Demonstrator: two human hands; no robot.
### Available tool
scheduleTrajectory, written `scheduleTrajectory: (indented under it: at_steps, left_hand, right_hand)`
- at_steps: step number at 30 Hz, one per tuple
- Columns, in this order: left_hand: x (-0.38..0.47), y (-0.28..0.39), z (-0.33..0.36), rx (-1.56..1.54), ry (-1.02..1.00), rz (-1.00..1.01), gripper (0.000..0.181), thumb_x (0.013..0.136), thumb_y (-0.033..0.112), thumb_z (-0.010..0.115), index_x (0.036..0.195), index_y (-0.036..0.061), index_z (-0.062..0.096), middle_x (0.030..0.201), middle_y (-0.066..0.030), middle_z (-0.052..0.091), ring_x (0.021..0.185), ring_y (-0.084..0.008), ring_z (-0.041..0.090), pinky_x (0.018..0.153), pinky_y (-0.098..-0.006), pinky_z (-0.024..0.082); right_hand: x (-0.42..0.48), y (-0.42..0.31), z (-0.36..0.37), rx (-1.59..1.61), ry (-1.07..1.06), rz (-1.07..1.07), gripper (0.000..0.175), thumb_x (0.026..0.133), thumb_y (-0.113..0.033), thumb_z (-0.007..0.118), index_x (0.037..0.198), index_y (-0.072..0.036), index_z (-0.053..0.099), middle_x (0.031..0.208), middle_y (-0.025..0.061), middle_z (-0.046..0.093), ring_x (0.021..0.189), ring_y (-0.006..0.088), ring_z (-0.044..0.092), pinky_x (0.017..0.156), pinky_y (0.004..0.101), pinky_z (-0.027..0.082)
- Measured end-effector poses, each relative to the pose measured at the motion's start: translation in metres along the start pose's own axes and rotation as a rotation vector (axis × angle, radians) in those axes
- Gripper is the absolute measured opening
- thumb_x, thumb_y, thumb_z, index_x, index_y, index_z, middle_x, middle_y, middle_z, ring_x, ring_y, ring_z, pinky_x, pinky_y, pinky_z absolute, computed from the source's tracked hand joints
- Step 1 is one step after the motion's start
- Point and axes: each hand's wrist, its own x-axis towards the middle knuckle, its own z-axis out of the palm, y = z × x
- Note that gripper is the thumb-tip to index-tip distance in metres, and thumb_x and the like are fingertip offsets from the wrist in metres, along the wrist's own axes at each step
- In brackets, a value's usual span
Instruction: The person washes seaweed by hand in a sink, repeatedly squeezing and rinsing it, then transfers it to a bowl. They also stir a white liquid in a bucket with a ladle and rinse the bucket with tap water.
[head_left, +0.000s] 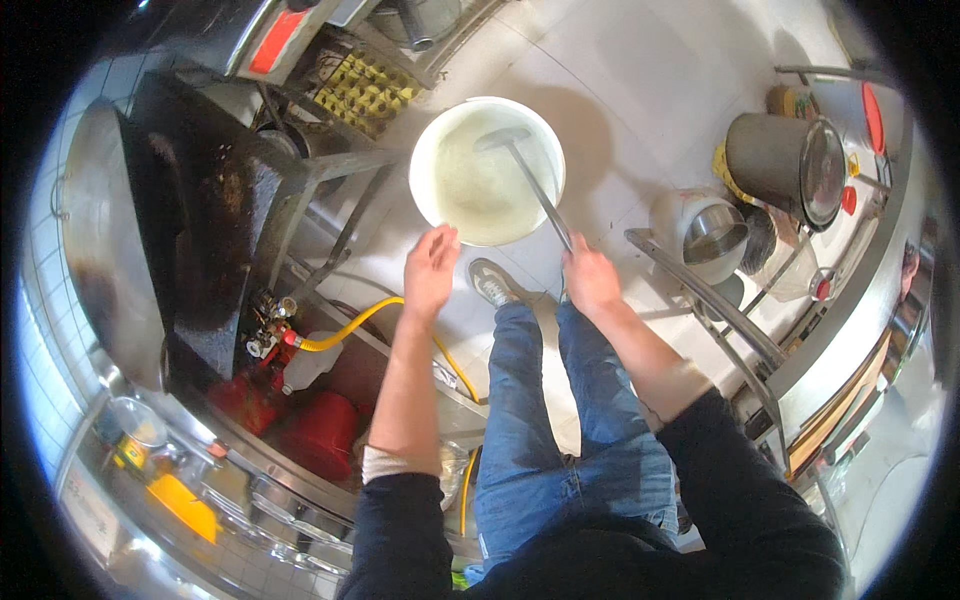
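Note:
A round white bucket (424, 196) stands on the tiled floor in front of my feet, with pale, cloudy liquid inside. My right hand (589, 276) grips the handle of a long metal ladle (537, 186). The ladle's round head lies in the bucket at the liquid, and its shaft leans over the near right rim. My left hand (433, 271) is at the bucket's near left rim, fingers bent and close together. Nothing is seen in it, and whether it touches the rim cannot be told.
On the left are a large metal wok (112, 247), a yellow gas hose (352, 324) and a red bucket (322, 435) beneath the stove. On the right, a metal rail (705, 296) juts out near a grey pot (769, 161) and a white container (667, 225). Yellow egg trays (367, 90) lie beyond.

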Motion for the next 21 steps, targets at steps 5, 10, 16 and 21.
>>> scheduleTrajectory:
  at_steps: [5,10,16,21]
  left_hand:
    - [-0.084,-0.06,-0.001,-0.22,0.216,-0.247,0.05,0.104,0.037,0.064,0.13,-0.0058,0.062,0.119,-0.0138,0.073,0.115,-0.0186,0.066,0.098,-0.0325,0.051]
    - [-0.175,-0.132,0.0,-0.31,0.359,-0.324,0.041,0.103,0.029,0.068,0.125,-0.0052,0.064,0.114,-0.0104,0.073,0.107,-0.0167,0.068,0.088,-0.0284,0.053]
    - [-0.231,-0.17,-0.008,-0.309,0.394,-0.528,0.041,0.095,0.016,0.076,0.126,-0.0064,0.063,0.111,-0.0121,0.073,0.097,-0.0159,0.069,0.089,-0.0275,0.054]
    - [-0.167,-0.12,0.005,-0.44,0.511,-0.273,0.033,0.086,0.006,0.082,0.081,0.0077,0.049,0.076,0.0032,0.053,0.068,-0.0076,0.047,0.061,-0.0244,0.041]
  right_hand:
    - [0.094,-0.086,0.033,-0.284,-0.089,-0.096,0.048,0.102,-0.014,0.047,0.149,-0.006,0.045,0.115,0.0227,0.073,0.105,0.0404,0.072,0.087,0.0504,0.06]
    - [0.092,-0.09,0.024,-0.666,-0.274,-0.239,0.051,0.101,-0.013,0.047,0.152,-0.007,0.044,0.12,0.0198,0.072,0.108,0.0356,0.072,0.083,0.0485,0.061]
    - [0.083,-0.074,-0.071,-1.053,-0.244,-0.39,0.043,0.099,-0.011,0.05,0.142,-0.004,0.052,0.108,0.0154,0.075,0.097,0.0346,0.074,0.077,0.0472,0.061]
    - [0.074,-0.096,-0.117,-1.126,-0.18,-0.413,0.034,0.098,-0.01,0.05,0.129,0.002,0.055,0.102,0.0185,0.075,0.093,0.0351,0.075,0.074,0.0488,0.061]
